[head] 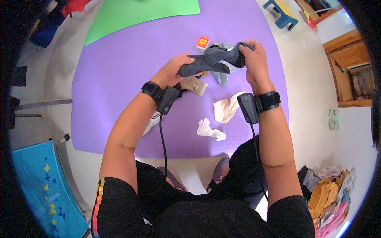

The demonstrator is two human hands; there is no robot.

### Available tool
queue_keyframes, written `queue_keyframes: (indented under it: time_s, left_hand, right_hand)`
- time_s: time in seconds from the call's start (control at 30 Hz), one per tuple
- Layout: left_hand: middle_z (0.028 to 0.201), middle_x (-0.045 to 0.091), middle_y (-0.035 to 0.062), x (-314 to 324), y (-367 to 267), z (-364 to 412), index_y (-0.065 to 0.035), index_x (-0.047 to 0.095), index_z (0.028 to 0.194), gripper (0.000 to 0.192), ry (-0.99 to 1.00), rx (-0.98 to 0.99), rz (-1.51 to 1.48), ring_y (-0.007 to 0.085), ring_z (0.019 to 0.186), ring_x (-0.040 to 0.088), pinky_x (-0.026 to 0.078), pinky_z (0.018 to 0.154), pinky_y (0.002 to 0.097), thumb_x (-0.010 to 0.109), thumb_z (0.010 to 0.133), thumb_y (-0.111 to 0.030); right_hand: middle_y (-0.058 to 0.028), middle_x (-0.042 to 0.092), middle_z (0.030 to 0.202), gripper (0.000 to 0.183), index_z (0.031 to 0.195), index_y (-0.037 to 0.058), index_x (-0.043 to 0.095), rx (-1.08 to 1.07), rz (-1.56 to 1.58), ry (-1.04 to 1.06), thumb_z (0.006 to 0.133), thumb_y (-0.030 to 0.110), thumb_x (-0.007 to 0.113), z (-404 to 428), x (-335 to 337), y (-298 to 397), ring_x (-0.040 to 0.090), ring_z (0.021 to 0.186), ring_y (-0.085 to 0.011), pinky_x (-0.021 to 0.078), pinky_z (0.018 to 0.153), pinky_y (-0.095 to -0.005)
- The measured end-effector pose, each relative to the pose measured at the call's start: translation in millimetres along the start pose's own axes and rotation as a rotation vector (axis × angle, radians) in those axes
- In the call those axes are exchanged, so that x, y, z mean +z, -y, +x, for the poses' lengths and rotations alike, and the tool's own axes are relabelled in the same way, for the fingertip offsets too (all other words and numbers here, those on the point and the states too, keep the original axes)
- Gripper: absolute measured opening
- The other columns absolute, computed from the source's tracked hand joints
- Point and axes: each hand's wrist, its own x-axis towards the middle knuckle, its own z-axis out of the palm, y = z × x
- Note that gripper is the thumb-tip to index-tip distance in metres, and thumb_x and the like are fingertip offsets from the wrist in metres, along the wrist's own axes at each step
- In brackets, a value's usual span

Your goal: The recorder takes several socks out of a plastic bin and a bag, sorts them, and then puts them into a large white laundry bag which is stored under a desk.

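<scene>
Between my two hands stretch dark grey socks (218,58), overlapping so that I cannot tell exactly where one ends. My left hand (174,68) pinches their left end, thumb on top. At the other end, my right hand (256,58) grips a bunched part. Beneath them on the purple mat (113,77) lie light blue-grey socks (221,78), partly covered by the held ones. A beige sock (195,85) is just below my left hand. Closer to me are a cream sock (226,109) and a crumpled white sock (210,131). My left forearm partly hides a striped white sock (151,123).
A red-and-white packet (202,43) sits beyond the socks. A green mat (143,15) overlaps the purple mat's far side. A small yellow-and-blue stool (282,15) stands far right, and piled clothes (327,193) lie near right. Cables (163,142) hang from both wrist devices.
</scene>
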Motion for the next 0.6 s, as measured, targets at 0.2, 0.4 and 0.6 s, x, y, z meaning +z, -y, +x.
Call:
queue_keyframes:
  time_s: [0.2,0.4,0.6]
  left_hand:
    - [0.105,0.057,0.0146,0.9,-28.7,-11.0,0.002,0.048,0.113,0.03,-0.128,0.062,0.183,0.017,0.091,0.06,0.052,0.078,0.0271,0.052,0.087,-0.012]
    - [0.109,0.057,0.0073,16.5,-48.9,-20.1,-0.0029,0.047,0.124,0.037,0.049,0.213,0.337,0.0139,0.096,0.058,0.049,0.082,0.0245,0.051,0.088,-0.012]
    - [0.107,0.058,0.0033,38.6,-56.5,-28.1,-0.0037,0.051,0.12,0.033,0.128,0.235,0.657,0.0107,0.098,0.055,0.043,0.087,0.0243,0.052,0.088,-0.015]
  right_hand:
    - [-0.0068,0.059,0.083,0.02,0.096,0.0,0.059,0.088,0.086,-0.055,0.077,0.008,0.059,-1.7,-5.6,7.8,0.055,0.074,-0.0145,0.0453,0.065,-0.0275]
    - [-0.0106,0.062,0.105,0.021,0.102,0.0004,0.061,0.076,0.278,0.39,0.085,0.012,0.06,-14.2,-0.1,18.6,0.059,0.09,-0.0171,0.0465,0.083,-0.0275]
    - [-0.0115,0.056,0.122,0.012,0.093,0.0059,0.066,-0.219,0.103,0.654,0.085,0.013,0.06,-29.6,19.5,23.5,0.053,0.111,-0.0196,0.0398,0.095,-0.0271]
